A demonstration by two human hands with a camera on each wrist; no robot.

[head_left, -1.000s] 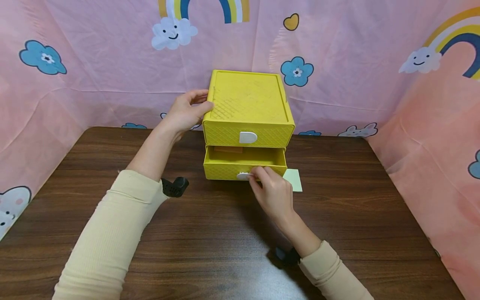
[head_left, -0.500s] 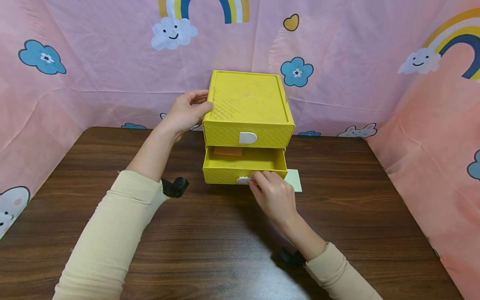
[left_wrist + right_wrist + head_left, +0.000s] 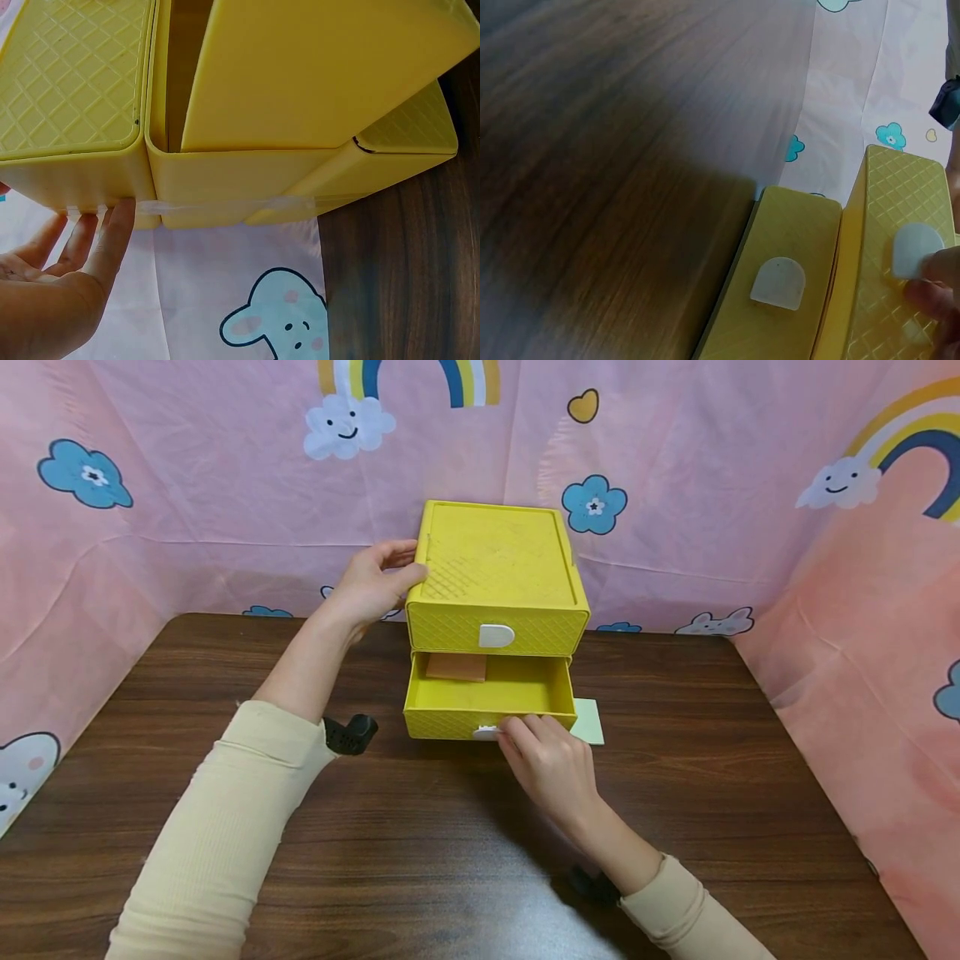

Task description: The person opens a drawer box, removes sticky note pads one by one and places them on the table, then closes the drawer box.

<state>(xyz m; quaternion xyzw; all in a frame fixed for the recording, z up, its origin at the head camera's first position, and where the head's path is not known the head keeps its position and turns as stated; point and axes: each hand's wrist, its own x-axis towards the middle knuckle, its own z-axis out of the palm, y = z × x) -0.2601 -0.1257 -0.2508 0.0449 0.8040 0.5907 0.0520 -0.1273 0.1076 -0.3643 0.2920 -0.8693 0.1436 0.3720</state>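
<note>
A yellow plastic drawer unit (image 3: 495, 556) stands at the back of the table; the left wrist view shows three stacked drawers. My left hand (image 3: 375, 583) rests against its upper left side, thumb at the top edge, fingers fairly straight along the side (image 3: 71, 281). One drawer below the top, the middle drawer (image 3: 442, 724) is pulled out. My right hand (image 3: 555, 772) pinches its white handle (image 3: 915, 250). Inside that drawer, towards the back left, lies a flat orange-brown square (image 3: 456, 667). The bottom drawer (image 3: 780, 217) is closed, hidden from the head view by the one above.
A pale green paper square (image 3: 588, 722) lies on the dark wooden table (image 3: 420, 852), right of the pulled-out drawer. A pink patterned cloth (image 3: 675, 452) hangs close behind the unit and along both sides. The closed top drawer carries a white handle (image 3: 497, 635).
The middle drawer has slid further out towards me, with my right hand on its handle. More of the orange-brown square now shows. My left hand has stayed in place.
</note>
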